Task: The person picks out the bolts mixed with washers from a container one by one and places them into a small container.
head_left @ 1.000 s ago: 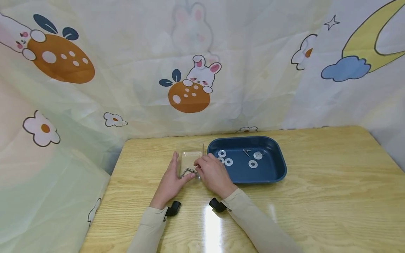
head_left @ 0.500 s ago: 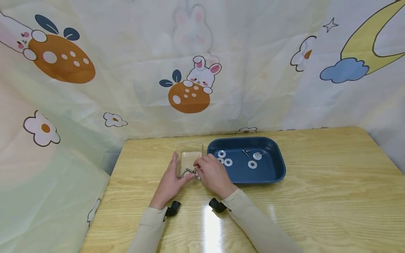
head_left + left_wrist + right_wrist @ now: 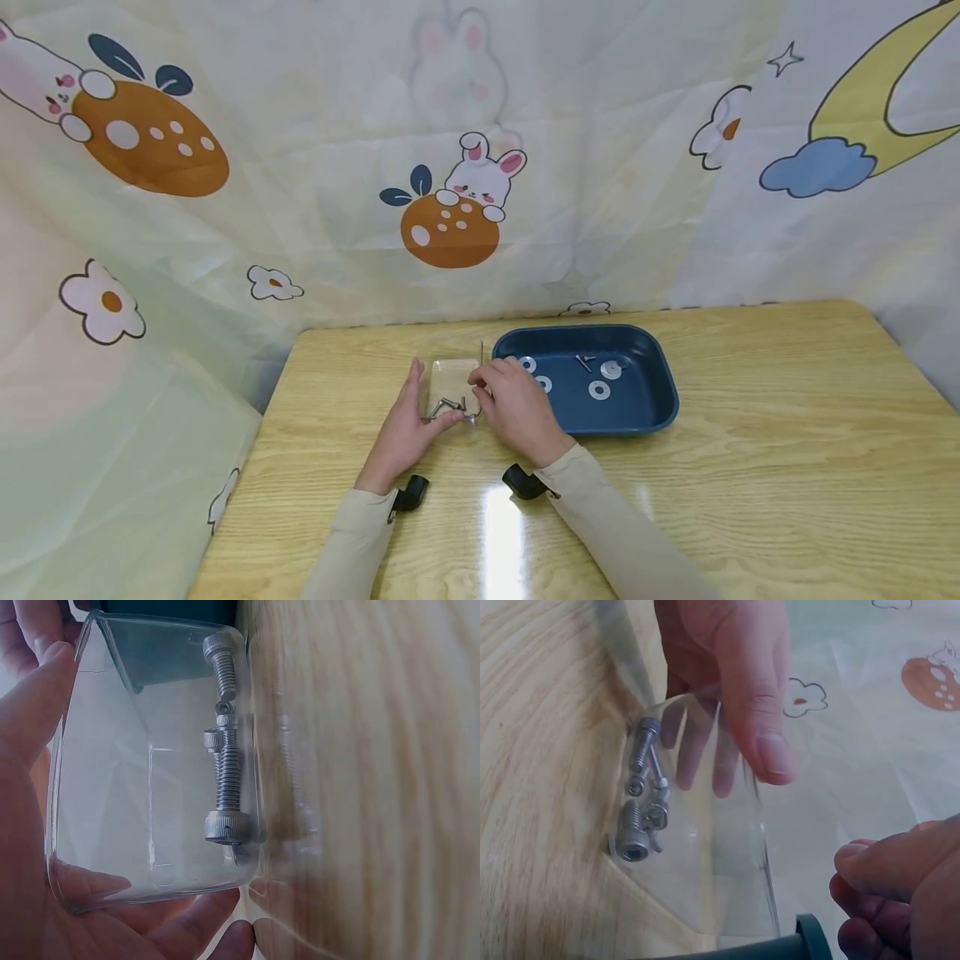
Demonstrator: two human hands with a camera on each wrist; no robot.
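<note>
A clear plastic box (image 3: 454, 365) stands on the table, and my left hand (image 3: 405, 435) holds it at its left and near sides, thumb at the rim. Several metal socket-head screws (image 3: 225, 772) lie along its bottom, the largest with a knurled round head. Just right of the box my right hand (image 3: 517, 410) hovers with loosely curled fingers and nothing visible between them. Its palm overlaps the left end of the blue tray (image 3: 666, 379) in the head view. From the right wrist, the left thumb (image 3: 774, 754) shows over the box's edge.
Inside the tray lie several flat ring washers (image 3: 599, 390) and a few small screws (image 3: 584, 362). The wooden table (image 3: 787, 433) extends to the right, with a printed cloth (image 3: 622, 217) hanging behind it.
My right hand has drawn back to the right from the box, its fingertips now beside it, and covers more of the tray's left washers. The left hand and box have stayed put.
</note>
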